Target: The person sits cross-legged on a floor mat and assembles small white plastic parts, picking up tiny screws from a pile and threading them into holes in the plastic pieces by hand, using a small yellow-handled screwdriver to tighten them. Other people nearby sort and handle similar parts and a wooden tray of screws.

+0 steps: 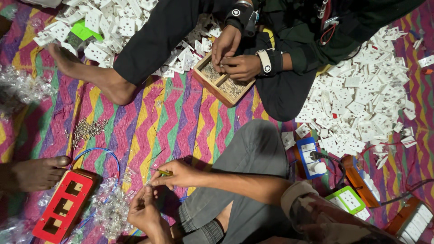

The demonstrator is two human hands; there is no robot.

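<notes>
Wooden box (220, 86) of small screws (233, 88)

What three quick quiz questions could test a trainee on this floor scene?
1. True or false: the right hand holds a small tool with a yellow-green handle.
2. Which colour is the casing left of the left hand? A) red B) white C) black
3. Fill in: the other person's hands work over a wooden ___ with two compartments.

Key: 1 true; 2 A; 3 box. The left hand pinches something too small to tell. White socket plates lie heaped on the striped mat.
</notes>
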